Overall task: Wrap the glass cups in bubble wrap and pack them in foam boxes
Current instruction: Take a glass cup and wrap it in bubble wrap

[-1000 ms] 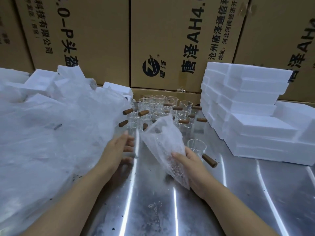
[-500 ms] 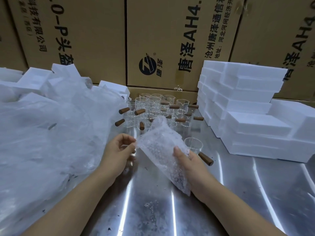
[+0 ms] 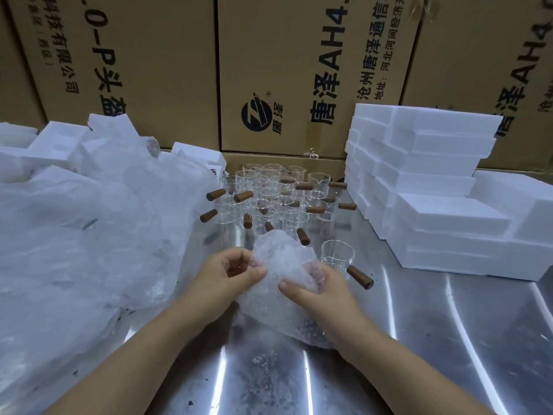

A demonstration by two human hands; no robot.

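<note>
Pinching bubble wrap (image 3: 281,265) | left hand (image 3: 227,274) | right hand (image 3: 317,290) | over table (image 3: 419,339)

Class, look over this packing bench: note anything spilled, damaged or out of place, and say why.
Dark crumbs lie scattered on the steel table, stray dirt on a packing surface. One glass cup stands apart from the cluster. Nothing looks broken.

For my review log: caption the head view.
Left hand and right hand grip bubble wrap near glass cups and foam boxes.
</note>
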